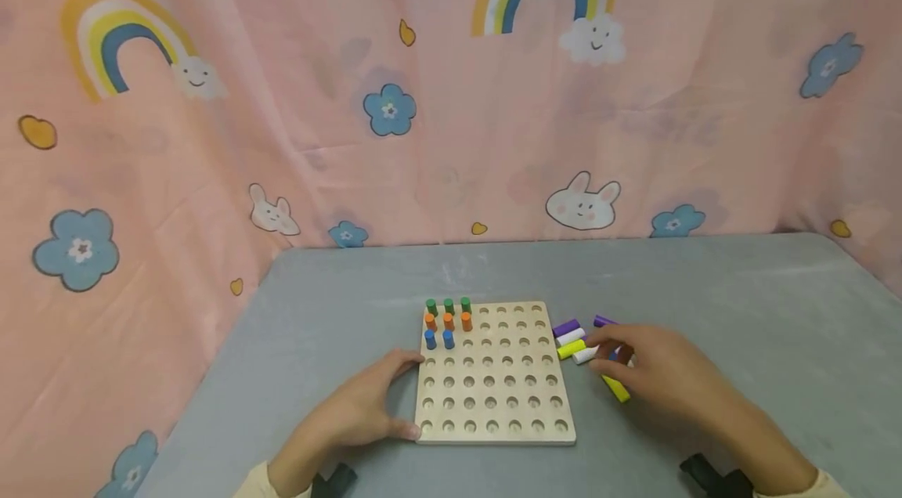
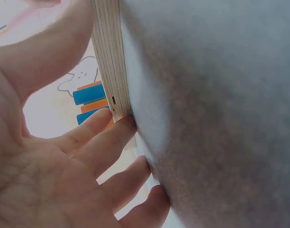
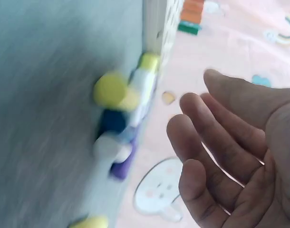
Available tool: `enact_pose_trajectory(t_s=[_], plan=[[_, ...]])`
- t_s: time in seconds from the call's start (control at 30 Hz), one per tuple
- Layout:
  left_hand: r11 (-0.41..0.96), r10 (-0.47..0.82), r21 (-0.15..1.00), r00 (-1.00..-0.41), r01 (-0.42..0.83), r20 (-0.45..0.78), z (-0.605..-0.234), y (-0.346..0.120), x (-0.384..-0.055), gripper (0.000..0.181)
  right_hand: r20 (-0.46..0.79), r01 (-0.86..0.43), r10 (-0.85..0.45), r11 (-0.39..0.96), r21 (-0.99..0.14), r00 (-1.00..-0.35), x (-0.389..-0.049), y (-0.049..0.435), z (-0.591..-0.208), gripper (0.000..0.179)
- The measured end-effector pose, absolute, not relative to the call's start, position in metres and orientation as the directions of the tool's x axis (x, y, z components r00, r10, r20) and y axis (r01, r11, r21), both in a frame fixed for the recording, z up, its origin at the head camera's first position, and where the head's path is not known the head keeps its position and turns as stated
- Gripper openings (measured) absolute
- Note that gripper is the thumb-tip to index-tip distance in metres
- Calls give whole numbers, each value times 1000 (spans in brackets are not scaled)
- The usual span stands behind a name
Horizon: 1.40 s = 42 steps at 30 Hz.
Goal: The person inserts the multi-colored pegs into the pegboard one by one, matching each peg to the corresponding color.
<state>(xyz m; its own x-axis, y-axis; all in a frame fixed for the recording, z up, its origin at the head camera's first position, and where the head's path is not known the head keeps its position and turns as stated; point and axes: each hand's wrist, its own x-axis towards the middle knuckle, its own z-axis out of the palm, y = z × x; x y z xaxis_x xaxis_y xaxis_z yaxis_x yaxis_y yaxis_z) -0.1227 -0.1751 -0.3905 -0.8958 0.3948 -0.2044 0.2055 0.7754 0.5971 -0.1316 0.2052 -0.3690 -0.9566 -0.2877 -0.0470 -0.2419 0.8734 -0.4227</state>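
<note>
A square wooden peg board [image 1: 496, 438] with rows of round holes lies on the table. At its far left corner stand three green pegs [image 1: 449, 306], three orange pegs [image 1: 448, 322] and two blue pegs [image 1: 448, 340]. My left hand [image 1: 359, 404] touches the board's left side, thumb near the front corner, fingers loosely bent against the edge. Over the loose pegs right of the board hovers my right hand [image 1: 662, 369], fingers relaxed and nothing between them. Beneath and beside it lie a yellow peg [image 1: 616, 389], a purple peg [image 1: 566, 327] and a white peg [image 1: 569, 337], among several others.
The grey table [image 1: 338, 294] extends around the board on all sides. Behind it hangs a pink curtain [image 1: 451, 146] printed with rainbows, flowers and rabbits. Another yellow peg [image 1: 571, 349] lies close to the board's right edge.
</note>
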Motion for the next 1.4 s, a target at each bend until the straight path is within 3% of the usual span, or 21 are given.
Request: enact_pose_trajectory(t_s=[0.2,0.73,1.4], plan=[[776,394,598,-894,199,-214,-391,-175,-123,91,-95,-175,-229,903,-393,-969,-138,220,-373,25],[776,398,600,-890,198,-221,-390,-175,-123,90,-131,-148,-185,957,-249,-974,-144,223,-381,33],[779,381,602,-895,174,-233,-389,-174,-123,91,-143,-197,-234,952,-233,-962,-145,227,-383,36]])
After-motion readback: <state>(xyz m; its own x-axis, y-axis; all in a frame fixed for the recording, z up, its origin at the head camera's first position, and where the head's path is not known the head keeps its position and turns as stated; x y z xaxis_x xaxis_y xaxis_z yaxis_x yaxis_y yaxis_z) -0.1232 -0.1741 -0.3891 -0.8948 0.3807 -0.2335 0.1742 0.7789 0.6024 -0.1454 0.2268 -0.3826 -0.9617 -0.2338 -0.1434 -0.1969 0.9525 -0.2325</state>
